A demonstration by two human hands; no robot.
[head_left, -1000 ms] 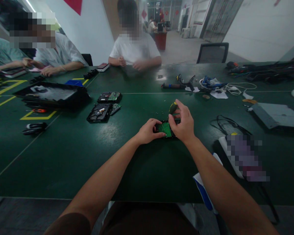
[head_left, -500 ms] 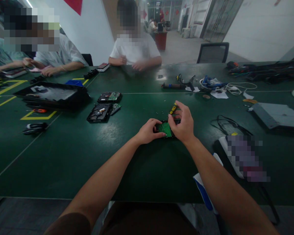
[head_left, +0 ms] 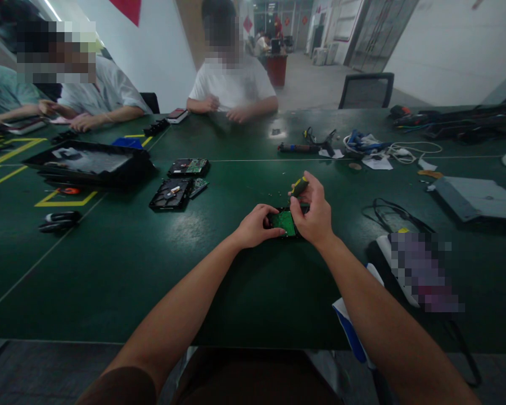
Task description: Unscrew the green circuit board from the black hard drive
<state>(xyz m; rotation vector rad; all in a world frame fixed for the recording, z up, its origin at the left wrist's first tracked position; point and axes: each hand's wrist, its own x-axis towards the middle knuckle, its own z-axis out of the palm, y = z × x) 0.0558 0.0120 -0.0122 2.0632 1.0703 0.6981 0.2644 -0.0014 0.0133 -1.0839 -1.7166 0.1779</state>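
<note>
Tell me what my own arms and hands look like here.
The left hand and right hand are bare, without gloves; no watch or bracelet shows. A dark brown sleeve edge shows on the left arm; the right arm shows none.

Dim, soft glare on tabletop [head_left: 189, 229]
</note>
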